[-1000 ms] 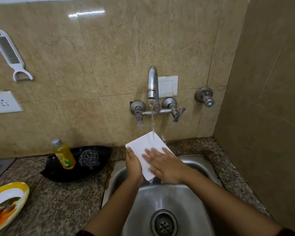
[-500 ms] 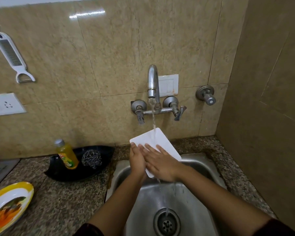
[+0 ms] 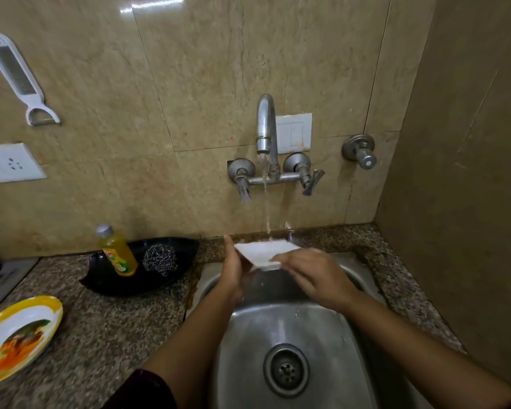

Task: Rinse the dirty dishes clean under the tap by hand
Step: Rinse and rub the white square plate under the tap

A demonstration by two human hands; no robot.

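My left hand (image 3: 233, 274) holds white plate (image 3: 261, 250) at left edge. My right hand (image 3: 317, 276) grips near right corner, little blurred. Plate almost flat, above sink (image 3: 292, 326), under tap (image 3: 266, 122). Water stream (image 3: 266, 202) lands on far edge.

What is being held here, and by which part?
A white square plate: the left hand holds its left edge, the right hand grips its near right corner.

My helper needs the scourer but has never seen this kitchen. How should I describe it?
Start at the steel sink; on the counter to its left lies a black dish. The scourer is the grey ball of metal wire in it, right of the yellow bottle.
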